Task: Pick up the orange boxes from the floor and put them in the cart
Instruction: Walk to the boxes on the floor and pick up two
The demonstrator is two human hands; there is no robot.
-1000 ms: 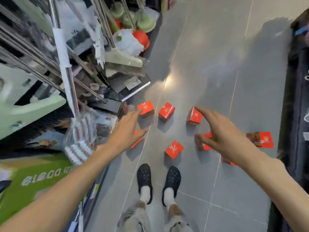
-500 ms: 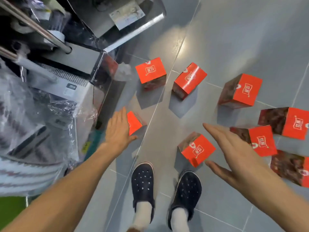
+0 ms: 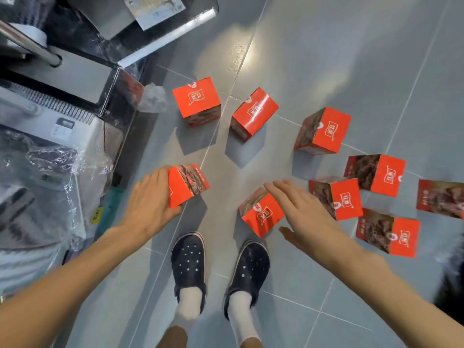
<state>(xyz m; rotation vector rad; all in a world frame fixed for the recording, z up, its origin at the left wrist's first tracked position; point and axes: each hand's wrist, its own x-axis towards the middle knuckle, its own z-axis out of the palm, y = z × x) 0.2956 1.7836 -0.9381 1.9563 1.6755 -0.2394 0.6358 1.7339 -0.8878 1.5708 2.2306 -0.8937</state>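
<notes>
Head view looks down on a grey tiled floor (image 3: 326, 59) with wrapped goods and metal shelving (image 3: 62, 96) along its left edge; no cart is identifiable. Nine orange boxes (image 3: 324, 131) lie scattered on the tiles, so the task seems barely begun. The left hand (image 3: 150, 199) grips one box (image 3: 188, 184), tilted, low by the shelving. The right hand (image 3: 301, 217), fingers straight and spread, hovers over the nearest box (image 3: 261, 214), holding nothing, beside dark clogs (image 3: 188, 262).
</notes>
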